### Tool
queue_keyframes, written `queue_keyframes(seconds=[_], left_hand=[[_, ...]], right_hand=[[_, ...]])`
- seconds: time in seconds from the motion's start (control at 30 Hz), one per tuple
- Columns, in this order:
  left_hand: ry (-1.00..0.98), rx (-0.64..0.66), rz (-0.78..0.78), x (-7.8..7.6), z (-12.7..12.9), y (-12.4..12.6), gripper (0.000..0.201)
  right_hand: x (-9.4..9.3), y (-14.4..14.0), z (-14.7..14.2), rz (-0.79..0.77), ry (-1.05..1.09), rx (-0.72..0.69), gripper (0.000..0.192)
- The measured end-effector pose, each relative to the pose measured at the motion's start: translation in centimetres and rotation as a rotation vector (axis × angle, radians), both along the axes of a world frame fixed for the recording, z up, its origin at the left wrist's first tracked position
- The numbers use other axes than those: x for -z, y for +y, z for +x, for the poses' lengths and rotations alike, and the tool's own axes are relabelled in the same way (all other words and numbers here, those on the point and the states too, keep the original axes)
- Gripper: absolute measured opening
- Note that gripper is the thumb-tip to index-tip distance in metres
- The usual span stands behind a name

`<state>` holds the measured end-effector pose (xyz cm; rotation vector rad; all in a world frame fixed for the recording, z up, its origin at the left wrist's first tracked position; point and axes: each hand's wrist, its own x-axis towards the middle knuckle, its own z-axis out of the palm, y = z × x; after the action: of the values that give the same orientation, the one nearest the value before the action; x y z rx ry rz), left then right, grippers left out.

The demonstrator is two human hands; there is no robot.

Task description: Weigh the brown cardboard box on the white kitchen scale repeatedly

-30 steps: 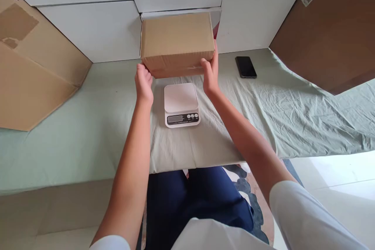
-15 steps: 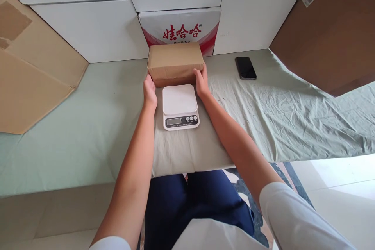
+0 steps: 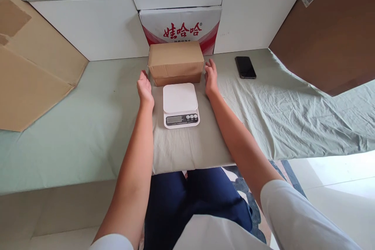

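Observation:
A closed brown cardboard box [image 3: 175, 60] sits on the green cloth, close in front of a white and red printed carton. Just in front of it lies a white kitchen scale [image 3: 180, 99], its display and buttons facing me. To the left of the box is my left hand [image 3: 144, 89], holding nothing, fingers extended and a small gap from the cardboard. On the other side my right hand [image 3: 211, 77] is also apart from the box, with its fingers stretched out and nothing in them.
A black phone [image 3: 245, 67] lies on the green cloth [image 3: 88, 125] to the right. Large cardboard panels stand at the left [image 3: 38, 70] and right [image 3: 325, 43]. White panels [image 3: 84, 27] and the printed carton [image 3: 181, 19] form the back.
Both hands have let go of the cardboard box and moved outward, left and right. The box and the scale stay where they were.

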<state>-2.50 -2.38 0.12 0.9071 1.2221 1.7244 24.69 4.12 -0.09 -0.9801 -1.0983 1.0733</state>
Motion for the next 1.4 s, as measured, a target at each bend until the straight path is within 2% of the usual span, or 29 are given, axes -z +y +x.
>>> queue_keyframes(seconds=[0.13, 0.33, 0.5, 0.6, 0.7, 0.8, 0.9, 1.03, 1.13, 1.27, 1.4], left_hand=[[0.027, 0.085, 0.015, -0.7, 1.9, -0.2, 0.063], [0.068, 0.09, 0.036, -0.7, 2.4, -0.1, 0.05], [0.068, 0.081, 0.066, -0.7, 2.3, -0.1, 0.048], [0.103, 0.081, 0.141, -1.8, 2.4, -1.2, 0.049], [0.144, 0.067, 0.216, -3.8, 2.4, -3.2, 0.048], [0.184, 0.083, 0.257, -5.5, 2.3, -5.5, 0.048], [0.182, 0.127, 0.257, -6.2, 2.3, -7.8, 0.05], [0.147, 0.19, 0.229, -5.4, 2.5, -10.8, 0.051], [0.131, 0.208, 0.216, -4.6, 2.9, -13.2, 0.054], [0.132, 0.212, 0.204, -3.6, 3.1, -15.6, 0.058], [0.114, 0.21, 0.173, -2.8, 3.0, -16.3, 0.06]], right_hand=[[-0.7, -1.4, -1.5, 0.127, -0.118, -0.153, 0.075], [-2.0, -2.9, -1.9, 0.182, -0.219, -0.134, 0.067], [-2.2, -3.1, -2.0, 0.24, -0.249, -0.178, 0.073], [-3.2, -3.4, -2.2, 0.268, -0.258, -0.181, 0.08], [-5.2, -4.4, -2.0, 0.319, -0.254, -0.19, 0.086], [-7.0, -6.7, -1.3, 0.366, -0.239, -0.208, 0.085], [-7.0, -9.9, -0.2, 0.355, -0.254, -0.252, 0.086], [-5.3, -13.8, 1.3, 0.275, -0.252, -0.302, 0.088], [-4.2, -15.7, 1.9, 0.243, -0.252, -0.295, 0.085], [-3.8, -16.9, 1.9, 0.229, -0.248, -0.282, 0.081], [-3.7, -17.2, 1.7, 0.218, -0.219, -0.29, 0.081]])
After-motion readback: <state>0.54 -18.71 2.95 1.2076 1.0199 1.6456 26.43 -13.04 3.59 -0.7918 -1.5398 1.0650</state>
